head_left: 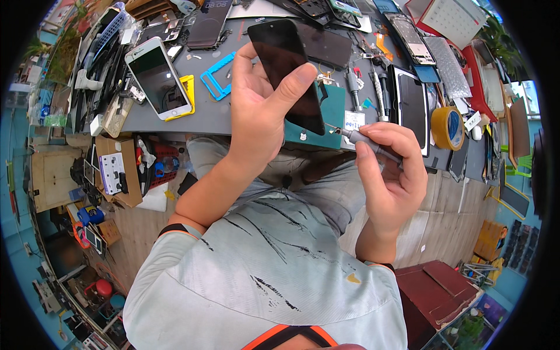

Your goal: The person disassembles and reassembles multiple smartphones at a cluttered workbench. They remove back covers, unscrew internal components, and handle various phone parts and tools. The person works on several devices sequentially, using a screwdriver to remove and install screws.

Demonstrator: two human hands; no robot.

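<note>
My left hand [262, 102] is closed around a black smartphone [286, 64], its thumb lying across the dark glass. The phone is tilted above a green work mat [333, 111]. My right hand [396, 166] grips a grey screwdriver [373, 144] with thumb and fingers. The driver's thin tip points at the lower end of the phone; whether it touches, I cannot tell. Small metal parts lie on the mat's near edge. To the left of my left hand is a blue plastic frame [217, 79], and farther left a white phone [158, 81] rests on a yellow piece.
A roll of yellow tape [448, 128] stands at the right of the grey table [198, 123]. Several pen-like tools [353, 81] lie beyond the mat. Dark phones and phone parts crowd the back. Stacked panels [93, 64] fill the left, and an open cardboard box [125, 169] stands below.
</note>
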